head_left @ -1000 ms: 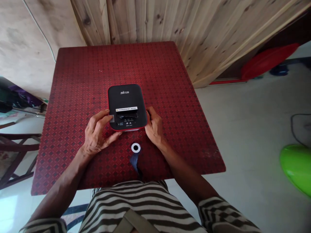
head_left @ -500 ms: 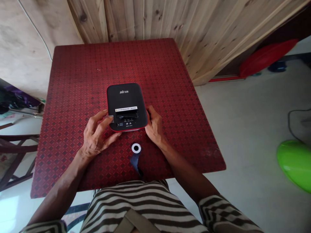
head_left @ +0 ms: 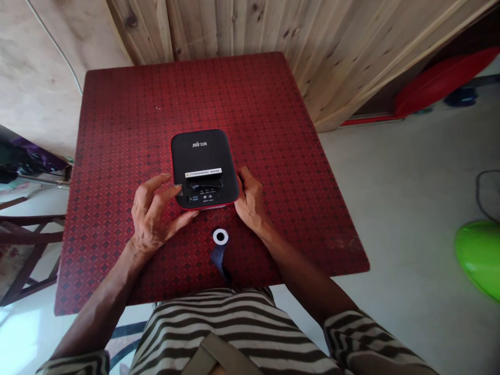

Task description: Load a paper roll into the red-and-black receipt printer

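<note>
The left hand (head_left: 150,216) is loosely arched with its fingers parted, one fingertip on a small dark tab (head_left: 178,190) at the device's near left corner and the thumb by its near edge; whether it pinches the tab, I cannot tell; the right hand (head_left: 250,200) is half curled against the device's right side, some fingers hidden, so its grip is unclear; the black device (head_left: 203,153), red along its edge, lies between them, a white label (head_left: 203,173) across its top; nearer the person than the device sits a white-cored roll (head_left: 215,237), its dark blue tail trailing; under the device spreads a red patterned table (head_left: 258,114); beyond it rises a plank wall (head_left: 250,31); a wooden chair (head_left: 31,238) stands well to its left.
</note>
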Available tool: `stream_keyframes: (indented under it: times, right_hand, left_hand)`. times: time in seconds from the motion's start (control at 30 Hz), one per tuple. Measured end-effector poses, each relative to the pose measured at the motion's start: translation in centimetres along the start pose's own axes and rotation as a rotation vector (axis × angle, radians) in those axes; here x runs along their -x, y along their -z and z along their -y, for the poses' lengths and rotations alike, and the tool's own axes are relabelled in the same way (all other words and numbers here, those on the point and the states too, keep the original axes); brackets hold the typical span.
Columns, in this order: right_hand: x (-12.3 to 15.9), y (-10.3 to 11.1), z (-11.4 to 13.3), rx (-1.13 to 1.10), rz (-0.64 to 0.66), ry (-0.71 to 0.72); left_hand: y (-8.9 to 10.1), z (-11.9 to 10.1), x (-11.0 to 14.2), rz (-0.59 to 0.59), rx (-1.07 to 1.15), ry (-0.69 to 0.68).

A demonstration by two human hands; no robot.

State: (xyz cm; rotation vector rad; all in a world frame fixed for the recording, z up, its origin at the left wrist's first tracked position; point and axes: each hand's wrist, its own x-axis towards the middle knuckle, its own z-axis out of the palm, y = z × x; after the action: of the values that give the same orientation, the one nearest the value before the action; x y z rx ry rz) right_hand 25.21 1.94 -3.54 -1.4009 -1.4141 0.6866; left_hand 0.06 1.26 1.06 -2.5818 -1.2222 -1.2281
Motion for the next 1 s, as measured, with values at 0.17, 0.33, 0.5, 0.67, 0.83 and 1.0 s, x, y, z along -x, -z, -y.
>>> stream_keyframes:
  times: [0.17,0.33,0.5,0.67,0.83,1.0]
  right_hand:
    - [-0.1,0.0,0.2,0.003,-0.002,0.006]
    - [-0.1,0.0,-0.1,0.009,0.008,-0.004]
    - [-0.6,1.5,1.5,0.071,-0.128,0.017]
    - [-3.4,2.9,6.3,0.307,0.018,0.394]
    - [-7.6,0.4,8.2,0.581,0.482,0.537]
    - [-9.7,-2.2,7.2,0.697,0.622,0.465]
  left_hand:
    - [-0.2,0.1,-0.1,0.006,0.014,0.040]
    - [-0.6,0.0,0.0,-0.027,0.069,0.035]
    - [-1.1,-0.1,0.4,-0.021,0.080,-0.004]
    - [-1.5,-0.3,1.0,-0.008,0.071,0.000]
    - [-2.0,-0.3,1.2,0.051,0.062,0.012]
    - [-2.6,-0.1,1.5,0.110,0.129,0.064]
